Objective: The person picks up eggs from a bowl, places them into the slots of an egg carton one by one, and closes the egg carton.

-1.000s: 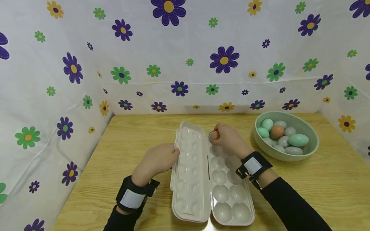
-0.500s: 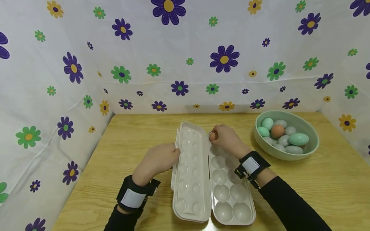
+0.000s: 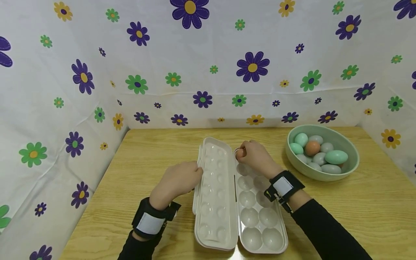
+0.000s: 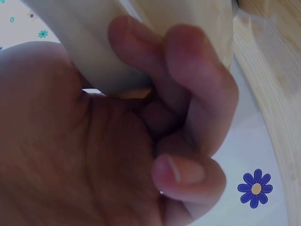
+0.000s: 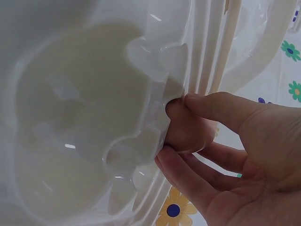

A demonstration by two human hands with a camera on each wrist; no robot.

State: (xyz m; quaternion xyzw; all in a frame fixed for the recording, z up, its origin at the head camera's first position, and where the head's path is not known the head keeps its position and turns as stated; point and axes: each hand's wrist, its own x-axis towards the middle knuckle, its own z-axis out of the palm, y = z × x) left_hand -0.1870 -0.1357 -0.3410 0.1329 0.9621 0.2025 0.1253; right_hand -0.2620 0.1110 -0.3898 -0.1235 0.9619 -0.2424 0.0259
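A white egg carton (image 3: pixel 235 249) lies opened out, its lid (image 3: pixel 212 195) on the left and its cupped base (image 3: pixel 260 231) on the right. My left hand (image 3: pixel 177 182) grips the lid's left edge; in the left wrist view the fingers (image 4: pixel 202 70) curl against the pale plastic. At the far-left cup of the base, my right hand (image 3: pixel 258 159) pinches a brown egg (image 5: pixel 190 127) between thumb and fingers. The egg sits partly down in that cup, its lower part hidden by the cup wall. The nearer cups show no eggs.
To the right of the carton stands a pale green bowl (image 3: pixel 352 164) holding several grey, mint and brown eggs. The wooden table (image 3: pixel 152 151) meets a flowered cloth (image 3: pixel 214 47) at its back and sides.
The right hand has shifted slightly at the far-left cup, and more of the brown egg shows now. Left hand and carton hold nearly the same place.
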